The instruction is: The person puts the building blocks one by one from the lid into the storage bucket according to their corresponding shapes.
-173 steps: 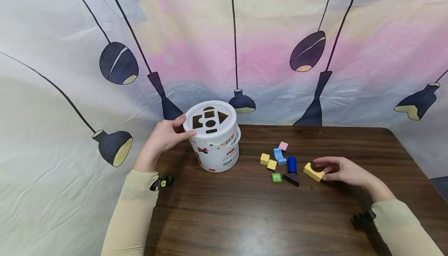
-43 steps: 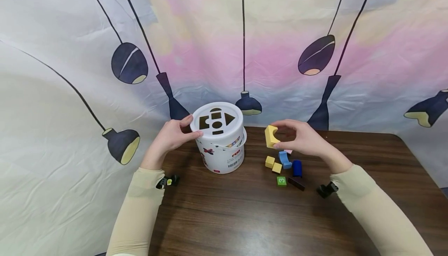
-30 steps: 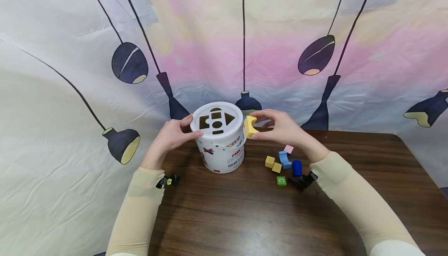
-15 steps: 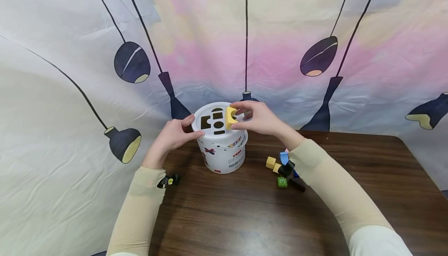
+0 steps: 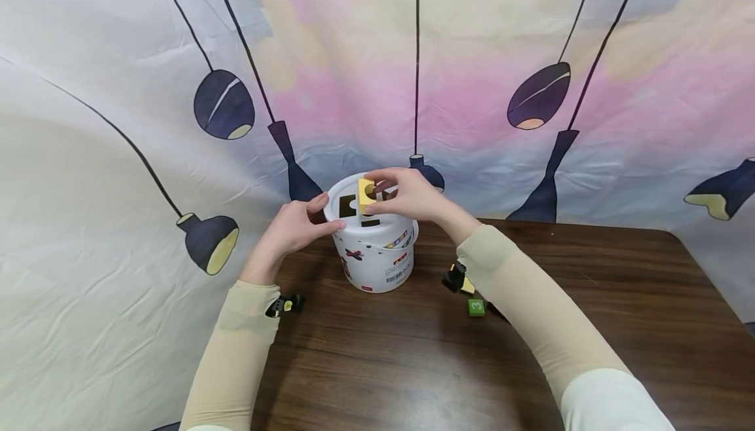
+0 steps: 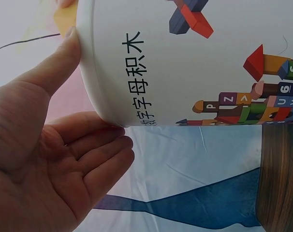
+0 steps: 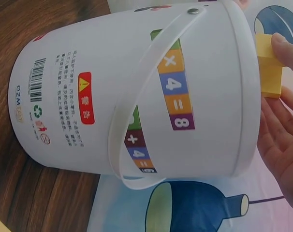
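While left hand point(image 5: 291, 226) lay spread on lid point(image 5: 392, 220) of white bucket point(image 5: 377, 264), right hand point(image 5: 409, 196) pinched yellow block point(image 5: 362, 196) above it, middle of frame. Block seemed light, hard, smooth — might slip, not break — best held by both ends.

Bucket point(image 7: 209, 145): "数字字母积木", "警告", "×4=8"; green block point(image 5: 476, 308): "3".

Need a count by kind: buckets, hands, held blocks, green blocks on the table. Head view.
Bucket: 1
Left hand and right hand: 2
Held block: 1
Green block: 1
Total: 5
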Demonstrator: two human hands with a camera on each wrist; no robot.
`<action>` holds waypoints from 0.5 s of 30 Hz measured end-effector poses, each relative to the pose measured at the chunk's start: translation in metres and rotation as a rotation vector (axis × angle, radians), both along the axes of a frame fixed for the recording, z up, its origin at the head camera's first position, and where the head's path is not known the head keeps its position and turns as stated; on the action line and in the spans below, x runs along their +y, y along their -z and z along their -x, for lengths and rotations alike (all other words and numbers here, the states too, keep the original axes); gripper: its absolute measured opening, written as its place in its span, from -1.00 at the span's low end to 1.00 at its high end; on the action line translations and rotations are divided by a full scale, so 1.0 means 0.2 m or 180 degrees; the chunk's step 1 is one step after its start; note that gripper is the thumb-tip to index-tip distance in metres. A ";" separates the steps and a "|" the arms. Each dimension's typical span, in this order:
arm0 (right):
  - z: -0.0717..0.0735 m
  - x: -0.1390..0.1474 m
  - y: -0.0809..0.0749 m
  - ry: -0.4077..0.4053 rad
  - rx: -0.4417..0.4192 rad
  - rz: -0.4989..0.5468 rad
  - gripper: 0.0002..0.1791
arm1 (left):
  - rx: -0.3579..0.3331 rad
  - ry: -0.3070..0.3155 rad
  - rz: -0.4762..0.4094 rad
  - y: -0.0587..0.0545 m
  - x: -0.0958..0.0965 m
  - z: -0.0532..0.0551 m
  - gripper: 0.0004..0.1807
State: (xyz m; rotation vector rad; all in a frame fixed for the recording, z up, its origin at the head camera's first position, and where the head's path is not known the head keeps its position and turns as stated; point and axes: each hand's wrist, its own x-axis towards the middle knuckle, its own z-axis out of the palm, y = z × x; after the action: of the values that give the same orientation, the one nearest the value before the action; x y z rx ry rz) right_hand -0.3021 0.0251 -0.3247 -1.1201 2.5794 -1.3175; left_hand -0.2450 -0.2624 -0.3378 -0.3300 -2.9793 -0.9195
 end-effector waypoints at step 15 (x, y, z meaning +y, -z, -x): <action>0.04 -0.11 0.01 0.0030 -0.0053 -0.0127 -0.16 | -0.0002 0.0006 -0.0011 0.00 0.00 0.00 -0.03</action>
State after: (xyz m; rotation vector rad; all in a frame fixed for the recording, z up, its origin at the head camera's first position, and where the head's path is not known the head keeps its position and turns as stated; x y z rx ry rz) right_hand -0.3097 0.0034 -0.3277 -1.0875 2.5901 -1.2659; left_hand -0.2450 -0.2618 -0.3370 -0.3327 -2.9781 -0.9248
